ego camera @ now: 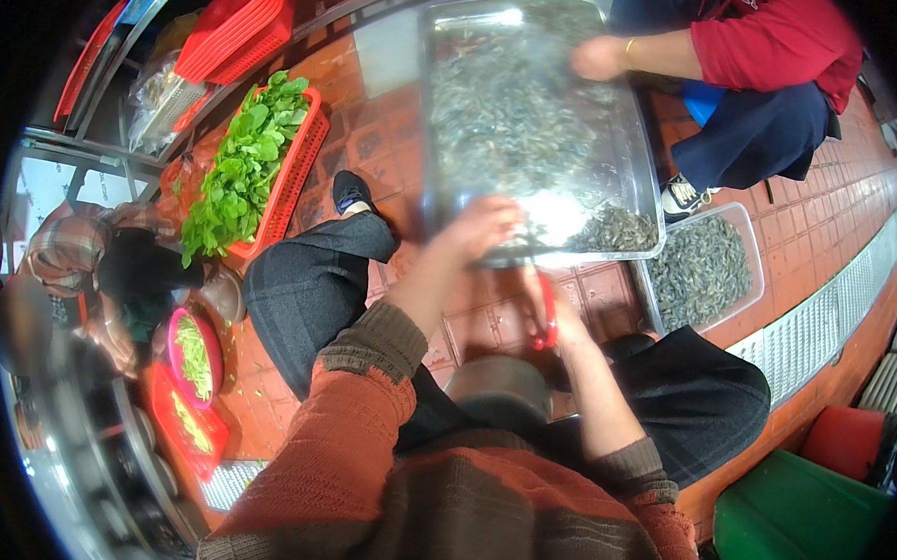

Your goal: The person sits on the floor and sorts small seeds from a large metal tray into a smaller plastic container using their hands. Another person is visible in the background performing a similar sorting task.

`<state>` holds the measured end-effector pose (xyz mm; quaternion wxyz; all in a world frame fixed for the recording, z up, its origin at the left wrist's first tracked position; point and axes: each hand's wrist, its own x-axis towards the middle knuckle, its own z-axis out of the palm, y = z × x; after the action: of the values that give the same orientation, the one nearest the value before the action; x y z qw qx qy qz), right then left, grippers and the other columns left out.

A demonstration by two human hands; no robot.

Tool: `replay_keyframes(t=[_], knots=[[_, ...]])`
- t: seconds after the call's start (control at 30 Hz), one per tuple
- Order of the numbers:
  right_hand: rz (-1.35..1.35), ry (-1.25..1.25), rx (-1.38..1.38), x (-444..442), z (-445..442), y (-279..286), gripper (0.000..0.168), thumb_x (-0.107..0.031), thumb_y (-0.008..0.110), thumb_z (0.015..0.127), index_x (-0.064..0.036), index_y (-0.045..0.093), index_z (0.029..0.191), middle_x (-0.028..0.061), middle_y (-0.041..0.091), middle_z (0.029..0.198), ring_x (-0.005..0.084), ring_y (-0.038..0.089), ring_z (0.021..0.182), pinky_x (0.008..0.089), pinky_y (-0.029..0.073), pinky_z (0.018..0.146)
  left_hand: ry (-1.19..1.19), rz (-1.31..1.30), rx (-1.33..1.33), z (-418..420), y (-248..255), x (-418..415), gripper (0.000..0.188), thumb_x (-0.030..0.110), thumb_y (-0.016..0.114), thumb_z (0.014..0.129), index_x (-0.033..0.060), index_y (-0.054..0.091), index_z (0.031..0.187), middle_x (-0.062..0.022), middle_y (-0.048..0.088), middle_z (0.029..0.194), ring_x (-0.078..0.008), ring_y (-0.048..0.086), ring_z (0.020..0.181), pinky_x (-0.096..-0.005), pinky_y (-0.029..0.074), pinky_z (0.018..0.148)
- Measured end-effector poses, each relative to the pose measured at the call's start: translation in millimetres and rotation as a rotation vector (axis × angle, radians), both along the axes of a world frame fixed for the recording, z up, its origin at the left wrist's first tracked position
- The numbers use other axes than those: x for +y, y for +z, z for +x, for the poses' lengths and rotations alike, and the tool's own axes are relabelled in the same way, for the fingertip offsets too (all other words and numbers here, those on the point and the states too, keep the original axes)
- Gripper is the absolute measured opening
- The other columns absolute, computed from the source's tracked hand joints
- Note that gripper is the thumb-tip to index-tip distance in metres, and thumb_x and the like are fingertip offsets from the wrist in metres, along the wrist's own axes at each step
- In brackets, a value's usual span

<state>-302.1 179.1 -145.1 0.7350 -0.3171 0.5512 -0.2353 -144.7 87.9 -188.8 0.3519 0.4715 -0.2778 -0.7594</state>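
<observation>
Before me lies a large shallow metal tray [651, 202] holding many small grey shrimp-like pieces of seafood [516, 103]. My left hand [492, 223] is blurred at the tray's near edge; whether it holds a piece is unclear. Below that edge, my right hand [556, 311] is around the red handle of a pair of scissors [544, 318]; the blades are mostly hidden. A metal pot [500, 387] stands between my knees. Right of the big tray, a clear plastic container [756, 256] holds more of the grey seafood [696, 272].
Opposite, a person's hand [599, 58] reaches over the tray. At left stand a red basket of leafy greens [316, 135] and a pink bowl of cut stems [216, 360], beside another person. A metal drain grating [813, 356] and green bin [791, 520] lie right.
</observation>
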Motion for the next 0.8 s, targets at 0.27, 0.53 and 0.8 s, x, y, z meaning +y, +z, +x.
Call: replay_keyframes(t=[0.27,0.53,0.8], knots=[[-0.065,0.021,0.108,3,-2,-4,0.048,-0.052,0.05,0.079,-0.004,0.046,0.082,-0.0029,0.037,0.051,0.0077,0.036,0.035,0.0217,0.03,0.032,-0.097,-0.02,-0.103,4,-3,-1,0.011,0.006,0.052,0.079,0.0024,0.051,0.09,-0.003,0.053,0.079,-0.0093,0.05,0.069,-0.02,0.043,0.061],[-0.011,-0.173,0.116,7,-2,-7,0.05,-0.053,0.051,0.078,-0.003,0.046,0.081,-0.0019,0.037,0.051,0.0079,0.035,0.035,0.022,0.029,0.032,0.211,0.189,0.319,27,-36,-8,0.014,0.014,0.054,0.076,0.0061,0.048,0.087,-0.0037,0.05,0.078,-0.0136,0.048,0.067,-0.0259,0.042,0.059],[0.063,-0.11,0.053,3,7,-6,0.047,-0.051,0.051,0.078,-0.005,0.045,0.081,-0.0016,0.038,0.053,0.0064,0.034,0.035,0.0196,0.029,0.031,-0.273,-0.355,-1.438,36,-73,-68,0.014,0.019,0.061,0.069,0.0063,0.061,0.066,-0.0075,0.06,0.067,-0.0236,0.058,0.062,-0.0327,0.046,0.058]])
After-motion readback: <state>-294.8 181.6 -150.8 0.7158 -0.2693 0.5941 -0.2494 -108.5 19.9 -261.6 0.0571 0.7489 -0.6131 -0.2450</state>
